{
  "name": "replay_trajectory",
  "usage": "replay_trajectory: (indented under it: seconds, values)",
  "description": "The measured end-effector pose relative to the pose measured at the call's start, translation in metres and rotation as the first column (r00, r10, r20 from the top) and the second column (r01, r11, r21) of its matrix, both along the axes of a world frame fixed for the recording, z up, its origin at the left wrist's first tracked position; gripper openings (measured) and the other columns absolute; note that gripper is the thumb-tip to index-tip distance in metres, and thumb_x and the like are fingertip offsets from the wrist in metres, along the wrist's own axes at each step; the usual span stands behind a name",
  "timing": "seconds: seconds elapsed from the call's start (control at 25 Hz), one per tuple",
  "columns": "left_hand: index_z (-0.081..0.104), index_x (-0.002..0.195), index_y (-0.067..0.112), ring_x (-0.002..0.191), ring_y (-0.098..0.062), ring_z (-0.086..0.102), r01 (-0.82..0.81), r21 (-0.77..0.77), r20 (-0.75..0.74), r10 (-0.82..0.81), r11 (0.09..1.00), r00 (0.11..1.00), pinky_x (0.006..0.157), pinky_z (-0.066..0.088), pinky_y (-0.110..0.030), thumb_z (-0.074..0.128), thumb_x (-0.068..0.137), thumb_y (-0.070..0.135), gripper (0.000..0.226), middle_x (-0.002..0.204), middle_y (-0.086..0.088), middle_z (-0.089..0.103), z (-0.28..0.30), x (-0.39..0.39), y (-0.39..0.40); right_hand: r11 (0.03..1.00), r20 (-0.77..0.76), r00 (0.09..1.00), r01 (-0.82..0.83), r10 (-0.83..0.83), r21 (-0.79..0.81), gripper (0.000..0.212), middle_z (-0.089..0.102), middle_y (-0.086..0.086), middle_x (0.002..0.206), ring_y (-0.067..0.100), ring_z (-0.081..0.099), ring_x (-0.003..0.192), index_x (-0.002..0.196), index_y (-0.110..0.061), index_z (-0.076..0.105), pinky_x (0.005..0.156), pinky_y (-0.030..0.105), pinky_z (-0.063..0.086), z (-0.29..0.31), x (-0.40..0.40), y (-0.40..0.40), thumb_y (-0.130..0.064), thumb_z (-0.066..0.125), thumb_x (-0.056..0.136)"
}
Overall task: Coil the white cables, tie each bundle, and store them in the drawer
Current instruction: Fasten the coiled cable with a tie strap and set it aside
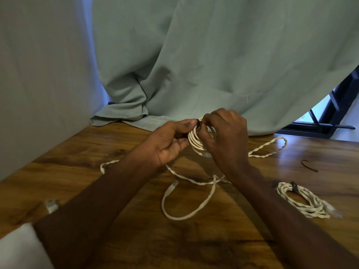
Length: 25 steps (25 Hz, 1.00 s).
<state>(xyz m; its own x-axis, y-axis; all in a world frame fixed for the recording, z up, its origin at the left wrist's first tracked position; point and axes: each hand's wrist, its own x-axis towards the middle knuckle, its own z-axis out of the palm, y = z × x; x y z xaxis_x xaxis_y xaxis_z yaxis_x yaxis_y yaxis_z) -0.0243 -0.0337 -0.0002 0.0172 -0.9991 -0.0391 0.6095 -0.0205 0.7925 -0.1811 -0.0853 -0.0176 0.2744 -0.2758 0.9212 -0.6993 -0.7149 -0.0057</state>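
Both hands are working at the top of a small coil of white cable [195,141], held just above the worktop [213,239]. I am seeing the left hand [171,141] curling round the coil's left side, thumb tip and fingers closing on it. The right hand [226,133] is pinching at a small dark tie [199,122] sitting on the coil's upper edge; its fingertips are bunched tight there. How far the tie is wrapped I cannot tell, as the fingers are hiding it.

Step in hand, by my reading: tying this bundle. Coiling looks finished for this cable.

Moving outward: a loose twisted white cable [186,208] is trailing across the worktop beneath both forearms, one connector [173,185] lying near the middle and another plug [51,205] showing beside the left forearm. To the right, a finished bundle [303,200] is lying already bound with a dark tie. A spare dark tie [308,165] is lying further back on the right. A pale green cloth [194,55] is hanging behind.

No drawer is showing. Next move, I judge, is calling for twisting the tie closed while the left grip is keeping the loops from springing apart.
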Motion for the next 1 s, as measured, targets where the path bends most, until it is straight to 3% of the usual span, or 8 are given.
replay_trajectory:
  seconds: [0.16,0.32,0.48,0.68,0.88,1.0]
  values:
    - [0.067,0.123,-0.007,0.104,-0.026,0.074,-0.009,-0.003,-0.01,0.009,1.0,1.0,0.097,0.059,-0.04,0.064,0.095,-0.003,0.029,0.113,-0.021,0.075,-0.0014,0.0009,-0.0017,0.999,-0.022,1.0,-0.018,0.017,-0.031,0.012,0.068,0.005,0.098,0.023,0.059,0.088,0.101,-0.011,0.073,0.08,0.028,0.03,-0.001,0.0033,0.0015,-0.02,0.069,0.095]
    - [0.068,0.117,-0.008,0.106,-0.028,0.071,-0.06,-0.003,-0.059,0.06,0.998,0.996,0.098,0.058,-0.04,0.062,0.095,-0.006,0.023,0.113,-0.022,0.073,0.0009,-0.0012,-0.0018,0.998,0.049,0.998,0.039,-0.037,-0.044,0.017,0.07,0.007,0.103,0.027,0.061,0.096,0.105,-0.011,0.074,0.083,0.042,0.044,-0.0014,0.0077,0.0024,-0.025,0.067,0.097]
    - [0.069,0.112,-0.01,0.098,-0.026,0.072,-0.057,-0.005,-0.076,0.056,0.998,0.995,0.091,0.06,-0.037,0.061,0.095,-0.008,0.019,0.105,-0.023,0.074,0.001,0.0004,-0.002,1.0,0.09,0.996,-0.003,0.004,-0.008,0.016,0.071,0.006,0.099,0.025,0.06,0.092,0.101,-0.012,0.077,0.079,0.041,0.046,-0.0047,0.0053,0.0009,-0.026,0.071,0.094]
    - [0.068,0.119,-0.011,0.096,-0.026,0.074,-0.082,-0.003,-0.04,0.082,0.997,0.996,0.088,0.063,-0.034,0.065,0.092,-0.007,0.027,0.112,-0.024,0.074,-0.0009,-0.0005,-0.0026,0.999,0.098,0.995,-0.02,0.017,0.031,0.019,0.071,-0.001,0.095,0.02,0.06,0.085,0.097,-0.017,0.077,0.078,0.041,0.046,-0.0024,0.0023,0.0011,-0.033,0.068,0.095]
    - [0.071,0.109,-0.006,0.097,-0.024,0.073,-0.004,0.01,-0.039,0.004,1.0,0.999,0.092,0.06,-0.036,0.064,0.094,-0.005,0.017,0.104,-0.019,0.075,-0.0017,-0.0004,-0.0006,1.0,0.007,1.0,-0.002,0.003,-0.019,0.015,0.069,0.003,0.093,0.022,0.058,0.085,0.097,-0.013,0.075,0.08,0.039,0.041,-0.0001,0.0001,-0.0022,-0.025,0.066,0.096]
    - [0.068,0.117,-0.006,0.107,-0.025,0.07,0.019,0.005,-0.019,-0.019,1.0,1.0,0.095,0.058,-0.038,0.063,0.095,-0.005,0.023,0.113,-0.019,0.072,0.0,0.0012,0.0001,0.998,-0.057,0.998,-0.042,0.039,-0.046,0.013,0.066,0.008,0.091,0.023,0.056,0.083,0.096,-0.008,0.072,0.075,0.032,0.036,0.0013,0.001,-0.003,-0.019,0.066,0.095]
